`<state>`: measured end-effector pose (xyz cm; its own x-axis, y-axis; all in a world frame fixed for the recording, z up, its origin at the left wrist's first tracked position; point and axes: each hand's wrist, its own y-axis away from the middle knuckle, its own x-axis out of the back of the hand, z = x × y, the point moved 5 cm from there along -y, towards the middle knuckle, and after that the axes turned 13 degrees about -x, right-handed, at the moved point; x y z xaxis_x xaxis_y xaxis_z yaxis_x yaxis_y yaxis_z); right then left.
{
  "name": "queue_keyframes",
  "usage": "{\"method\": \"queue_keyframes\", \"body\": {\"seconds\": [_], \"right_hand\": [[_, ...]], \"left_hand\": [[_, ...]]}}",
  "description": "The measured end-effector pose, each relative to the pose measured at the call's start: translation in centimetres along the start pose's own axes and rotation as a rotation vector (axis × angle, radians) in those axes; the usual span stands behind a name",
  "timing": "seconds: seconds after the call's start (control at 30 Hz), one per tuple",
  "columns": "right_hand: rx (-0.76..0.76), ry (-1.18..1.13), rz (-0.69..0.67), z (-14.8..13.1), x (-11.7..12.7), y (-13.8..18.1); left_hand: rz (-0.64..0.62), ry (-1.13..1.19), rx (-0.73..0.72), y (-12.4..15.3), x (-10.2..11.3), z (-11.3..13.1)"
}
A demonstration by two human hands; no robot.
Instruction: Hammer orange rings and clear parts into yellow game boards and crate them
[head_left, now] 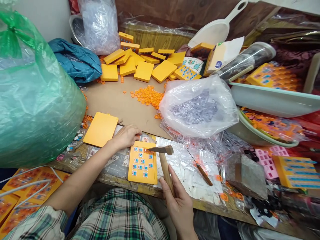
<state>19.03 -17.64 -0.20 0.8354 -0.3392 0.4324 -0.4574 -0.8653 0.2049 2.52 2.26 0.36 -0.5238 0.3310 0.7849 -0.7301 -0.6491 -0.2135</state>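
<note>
My right hand [178,201] is wrapped round the wooden handle of a hammer [166,166]. The hammer's metal head lies over the upper right part of a yellow board [142,178], near an orange piece [147,150]. Small blue-and-white parts sit in several spots on that board's face. Beyond the board's top edge is my left hand [126,137], its fingers curled downward; what they hold, if anything, is hidden. A plain yellow board [101,128] lies to the left of my left wrist.
Orange rings [147,96] are heaped on the cardboard, with stacked yellow boards [143,71] behind. A white bag of clear pieces [198,106] stands right of centre. An awl [203,175] and a metal block [247,175] lie rightward. A large green bag [37,110] fills the left.
</note>
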Motion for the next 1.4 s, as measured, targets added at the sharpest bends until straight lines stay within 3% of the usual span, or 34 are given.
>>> {"method": "queue_keyframes", "body": {"seconds": [0.2,0.33,0.53,0.73,0.87,1.0,1.1,1.23,1.4], "right_hand": [[0.063,0.051,0.025,-0.2,0.3,0.4],[0.226,0.137,0.044,-1.9,0.5,0.7],[0.474,0.261,0.011,-4.5,0.1,0.9],[0.39,0.484,-0.09,-4.2,-0.7,0.5],[0.402,0.375,-0.082,-4.4,-0.2,0.6],[0.472,0.218,0.037,-4.5,0.5,1.2],[0.416,0.223,0.081,-3.2,0.2,1.2],[0.35,0.361,0.033,-1.2,-1.0,0.8],[0.304,0.409,0.041,-0.3,-1.4,0.6]], "left_hand": [[0.075,0.068,0.036,1.5,0.9,1.4],[0.158,0.191,0.006,3.5,1.0,3.7],[0.125,0.177,0.02,4.1,-0.4,4.6],[0.165,0.225,0.101,4.1,-0.5,4.1],[0.149,0.24,0.12,4.4,-0.5,4.4],[0.138,0.293,0.124,4.3,0.0,4.0],[0.216,0.307,0.168,2.6,1.0,2.5],[0.345,-0.014,0.205,-3.2,2.8,-0.5],[0.275,-0.152,0.261,-10.5,2.7,-4.5]]}}
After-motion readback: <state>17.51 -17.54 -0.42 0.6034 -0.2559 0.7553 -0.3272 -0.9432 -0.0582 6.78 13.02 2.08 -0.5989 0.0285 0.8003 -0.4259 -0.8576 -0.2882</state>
